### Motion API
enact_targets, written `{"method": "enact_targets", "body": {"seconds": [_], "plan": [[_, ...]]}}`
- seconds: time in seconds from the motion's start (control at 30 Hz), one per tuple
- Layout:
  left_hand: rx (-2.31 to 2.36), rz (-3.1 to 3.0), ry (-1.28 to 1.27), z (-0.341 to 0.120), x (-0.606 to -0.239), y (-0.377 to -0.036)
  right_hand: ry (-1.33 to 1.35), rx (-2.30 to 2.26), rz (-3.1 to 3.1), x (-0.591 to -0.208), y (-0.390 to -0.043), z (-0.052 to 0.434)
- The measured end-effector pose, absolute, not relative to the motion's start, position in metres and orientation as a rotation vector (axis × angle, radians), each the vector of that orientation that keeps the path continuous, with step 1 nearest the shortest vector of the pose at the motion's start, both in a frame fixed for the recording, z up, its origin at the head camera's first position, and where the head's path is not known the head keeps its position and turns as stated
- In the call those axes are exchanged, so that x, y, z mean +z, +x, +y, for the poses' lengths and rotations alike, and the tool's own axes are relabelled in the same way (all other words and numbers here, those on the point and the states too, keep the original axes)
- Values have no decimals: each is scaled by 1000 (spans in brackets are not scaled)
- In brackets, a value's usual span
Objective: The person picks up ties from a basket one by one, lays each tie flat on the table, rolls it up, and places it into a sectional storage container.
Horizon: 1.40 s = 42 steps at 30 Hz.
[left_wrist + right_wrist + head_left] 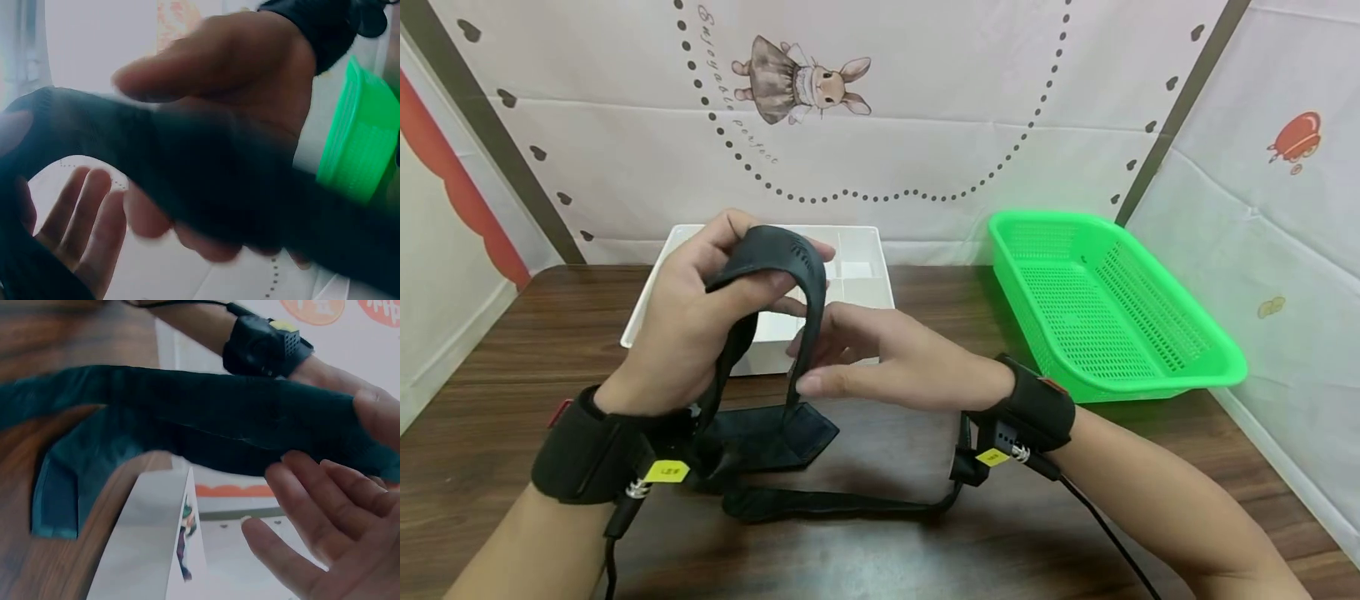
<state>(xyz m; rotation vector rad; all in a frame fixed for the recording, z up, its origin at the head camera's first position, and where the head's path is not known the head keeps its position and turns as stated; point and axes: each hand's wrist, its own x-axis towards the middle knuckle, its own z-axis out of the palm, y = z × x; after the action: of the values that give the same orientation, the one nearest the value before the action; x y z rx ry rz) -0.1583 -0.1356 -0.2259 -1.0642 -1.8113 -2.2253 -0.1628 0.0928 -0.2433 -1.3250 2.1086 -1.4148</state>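
A dark necktie (775,242) arches over my left hand (688,312) in the head view. The left thumb pinches it against the fingers behind. My right hand (887,350) is beside the hanging part, its thumb and fingertips near the edge. In the right wrist view, the right fingers (331,506) are fairly straight and spread along the lower edge of the necktie (212,412), with the thumb apart from them. A pointed end of the tie lies on the table, and another strip of it stretches towards the right. The left wrist view is blurred, with the necktie (206,162) crossing it.
Behind the left hand stands a white tray (861,292) with compartments. A green basket (1120,383) is at the right on the brown wooden table (865,550). Printed white sheets (925,125) line the back and sides. Cables trail from both wrist bands.
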Motion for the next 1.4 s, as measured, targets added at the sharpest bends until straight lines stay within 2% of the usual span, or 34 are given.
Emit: {"method": "enact_targets", "body": {"seconds": [0.3,0.47,0.6,0.73,1.03,1.4], "plan": [[-2096,-1948,-925,-141,-223,-162,-1246,-1734,2102,-225,-173,118],[-1825,-2241,-1041,-144,-224,-163,-1255,-1870,2167,-207,-176,126],[-1955,-2227,-1125,-138,-226,-160,-1371,-1864,2225,-199,-175,116],[-2098,-2147,-1183,-134,-231,-161,-1448,-1862,2209,-201,-174,106],[-2401,-1871,-1322,-126,-235,-169,-1387,-1944,2143,-209,-174,103],[-2315,-2129,-1243,-122,-238,-165,-1365,-2013,2171,-228,-167,108]]}}
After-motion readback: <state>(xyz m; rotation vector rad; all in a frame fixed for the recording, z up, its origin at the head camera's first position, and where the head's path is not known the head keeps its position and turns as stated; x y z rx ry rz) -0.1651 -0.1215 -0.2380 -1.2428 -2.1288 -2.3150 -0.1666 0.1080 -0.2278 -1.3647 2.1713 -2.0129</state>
